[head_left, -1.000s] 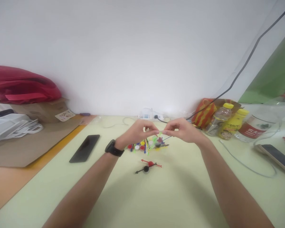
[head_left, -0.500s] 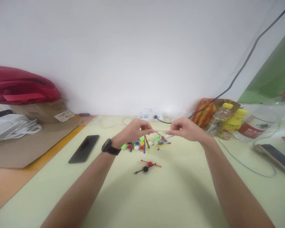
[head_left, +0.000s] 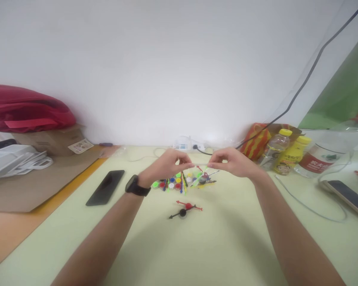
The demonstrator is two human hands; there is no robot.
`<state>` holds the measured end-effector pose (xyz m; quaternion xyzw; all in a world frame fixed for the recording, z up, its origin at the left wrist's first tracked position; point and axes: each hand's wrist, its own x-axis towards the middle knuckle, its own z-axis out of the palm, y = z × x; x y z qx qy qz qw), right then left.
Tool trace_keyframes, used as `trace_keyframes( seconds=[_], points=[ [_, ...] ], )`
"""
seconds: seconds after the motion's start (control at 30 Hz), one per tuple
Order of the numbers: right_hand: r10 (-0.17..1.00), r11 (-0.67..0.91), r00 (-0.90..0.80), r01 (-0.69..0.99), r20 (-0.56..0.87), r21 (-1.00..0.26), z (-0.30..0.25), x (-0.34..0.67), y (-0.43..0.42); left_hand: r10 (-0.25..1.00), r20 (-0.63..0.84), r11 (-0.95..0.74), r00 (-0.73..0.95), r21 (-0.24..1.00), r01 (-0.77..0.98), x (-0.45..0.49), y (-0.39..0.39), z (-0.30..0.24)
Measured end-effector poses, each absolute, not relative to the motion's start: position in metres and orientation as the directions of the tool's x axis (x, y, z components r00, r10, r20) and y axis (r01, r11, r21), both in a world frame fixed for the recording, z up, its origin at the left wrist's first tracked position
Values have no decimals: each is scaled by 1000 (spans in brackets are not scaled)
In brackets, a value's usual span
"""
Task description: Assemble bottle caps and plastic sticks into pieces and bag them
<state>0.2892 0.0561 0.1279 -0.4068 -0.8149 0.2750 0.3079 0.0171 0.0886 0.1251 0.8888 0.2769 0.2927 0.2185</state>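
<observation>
My left hand (head_left: 176, 163) is closed in a pinch at one end of a thin pale strip (head_left: 200, 164). The other end is pinched by my right hand (head_left: 229, 161), so the strip spans level between my fingertips. Its exact kind is too small to make out. Below and behind it lies a pile of coloured round caps and thin arrow pointers (head_left: 178, 180), partly hidden by my hands. Nearer to me, a red arrow spinner (head_left: 188, 206) and a black arrow spinner (head_left: 183, 213) rest on the table, overlapping.
A dark phone (head_left: 105, 188) lies at left, near cardboard (head_left: 47, 178) and a red bag (head_left: 30, 107). Bottles, including a yellow one (head_left: 290, 159), stand at right. Another phone (head_left: 347, 196) and a grey cable (head_left: 310, 206) lie there. A power strip (head_left: 183, 143) sits against the wall.
Both hands have shifted very slightly to the left, still pinching the strip between them. The two spinners lie where they were.
</observation>
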Motion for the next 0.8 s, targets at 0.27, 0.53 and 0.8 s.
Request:
trace_keyframes(
  seconds=[0.27, 0.53, 0.8],
  points=[
    [798, 531, -550, 446, 247, -720, 136, 278, 45, 567, 413, -777, 713, 557, 294, 21, 76, 134],
    [828, 511, -494, 474, 264, -717, 135, 278, 47, 604, 339, -744, 721, 564, 358, 23, 77, 134],
    [822, 458, -547, 467, 160, -756, 140, 299, 44, 558, 310, -755, 770, 574, 316, 31, 61, 139]
  ],
)
